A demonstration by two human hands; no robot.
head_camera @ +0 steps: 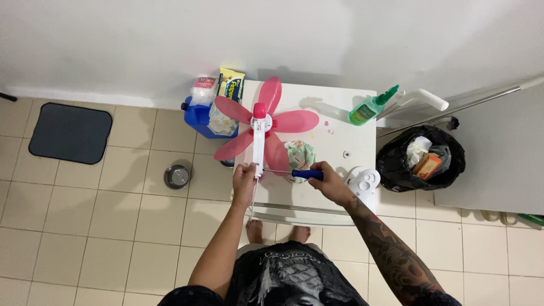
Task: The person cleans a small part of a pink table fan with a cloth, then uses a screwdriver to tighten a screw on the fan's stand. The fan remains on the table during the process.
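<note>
left hand (244, 174) clamps the fan's white motor housing (259, 148), right hand (328, 180) wrapped around a blue-handled screwdriver (290, 173) at its base, 4 pink blades (272, 127) still attached.

Beyond the right hand (331, 182), the screwdriver (292, 173) tip is too small to tell; the fingers hide part of its blue handle

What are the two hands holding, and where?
Left hand grips the fan at its white stem's lower end; right hand holds the screwdriver by its blue handle.
</note>
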